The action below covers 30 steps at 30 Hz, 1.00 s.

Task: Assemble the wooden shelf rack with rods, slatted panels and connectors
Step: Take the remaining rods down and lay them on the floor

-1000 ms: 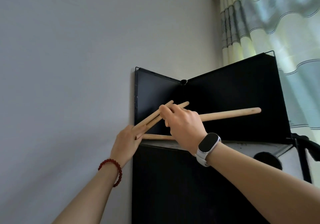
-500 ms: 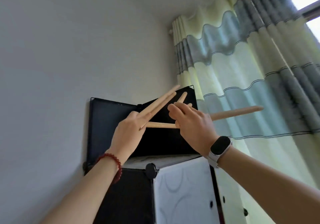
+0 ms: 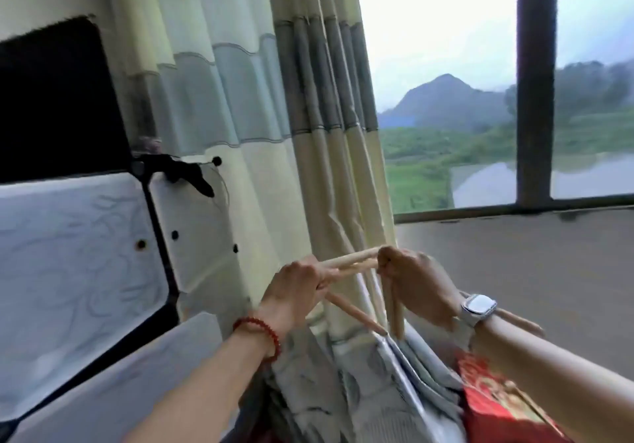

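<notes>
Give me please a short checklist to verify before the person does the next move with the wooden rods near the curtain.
1. Left hand grips the wooden rods: ok, fingers are curled round them.
2. Right hand grips the same rods: ok, it pinches their other end.
3. All rods are bundled parallel: not ok, one rod angles downward from the left hand and another hangs under the right hand.
4. Rods are clear of the curtain: cannot tell, they overlap it in the view.
5. Slatted panels and connectors are within reach: cannot tell, none are visible.
6. Number of rods held: cannot tell, the picture is blurred.
</notes>
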Available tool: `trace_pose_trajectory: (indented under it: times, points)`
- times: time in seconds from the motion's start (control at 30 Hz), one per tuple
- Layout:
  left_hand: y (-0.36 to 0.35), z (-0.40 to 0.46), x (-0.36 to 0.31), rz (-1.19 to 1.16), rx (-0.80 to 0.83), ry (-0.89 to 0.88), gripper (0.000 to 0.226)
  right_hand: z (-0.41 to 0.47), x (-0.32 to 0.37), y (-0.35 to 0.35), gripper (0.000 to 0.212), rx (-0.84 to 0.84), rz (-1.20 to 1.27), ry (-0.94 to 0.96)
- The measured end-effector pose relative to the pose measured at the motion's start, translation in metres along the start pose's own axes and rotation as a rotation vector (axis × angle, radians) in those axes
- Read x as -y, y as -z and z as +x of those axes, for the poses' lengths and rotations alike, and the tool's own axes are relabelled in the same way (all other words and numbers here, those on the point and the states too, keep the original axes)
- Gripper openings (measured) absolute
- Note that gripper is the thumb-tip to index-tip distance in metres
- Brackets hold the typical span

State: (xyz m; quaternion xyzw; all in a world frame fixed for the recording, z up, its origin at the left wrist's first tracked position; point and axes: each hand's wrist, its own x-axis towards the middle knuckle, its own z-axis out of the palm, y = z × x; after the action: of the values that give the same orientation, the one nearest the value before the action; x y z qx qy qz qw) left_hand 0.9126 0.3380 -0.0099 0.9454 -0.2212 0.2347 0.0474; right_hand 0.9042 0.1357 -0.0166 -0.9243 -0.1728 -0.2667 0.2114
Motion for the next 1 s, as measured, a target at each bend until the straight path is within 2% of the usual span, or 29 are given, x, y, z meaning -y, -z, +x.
trace_pose_trajectory:
  times: [0.17, 0.27, 0.4, 0.43, 0.57, 0.63, 0.73, 0.9, 1.0]
  points:
    - [-0.116, -0.001, -0.101, -0.262, 0.300, -0.027, 0.029, -0.100, -0.117, -0.001, 0.006, 0.207, -0.001, -0.352]
    - [-0.175, -0.001, -0.158, -0.416, 0.470, -0.076, 0.029, -0.158, -0.178, 0.005, 0.019, 0.237, 0.066, -0.541]
    - [-0.249, 0.014, -0.230, -0.490, 0.679, -0.176, 0.030, -0.221, -0.251, 0.011, 0.005, 0.262, 0.111, -0.716]
    - [-0.267, 0.021, -0.248, -0.493, 0.712, -0.205, 0.031, -0.233, -0.270, 0.013, 0.008, 0.252, 0.111, -0.776]
    - [-0.324, 0.055, -0.309, -0.492, 0.776, -0.375, 0.037, -0.263, -0.337, 0.023, 0.022, 0.182, 0.115, -0.965]
    - [-0.354, 0.078, -0.337, -0.478, 0.777, -0.460, 0.044, -0.266, -0.375, 0.028, 0.015, 0.172, 0.096, -1.007]
    - [-0.393, 0.112, -0.374, -0.405, 0.719, -0.564, 0.034, -0.263, -0.428, 0.033, 0.012, 0.146, 0.081, -1.046]
    - [-0.453, 0.169, -0.428, -0.399, 0.725, -0.560, 0.032, -0.248, -0.516, 0.031, 0.004, 0.131, 0.084, -1.111]
    - [-0.477, 0.198, -0.456, -0.410, 0.717, -0.554, 0.033, -0.245, -0.560, 0.032, 0.007, 0.106, 0.092, -1.132]
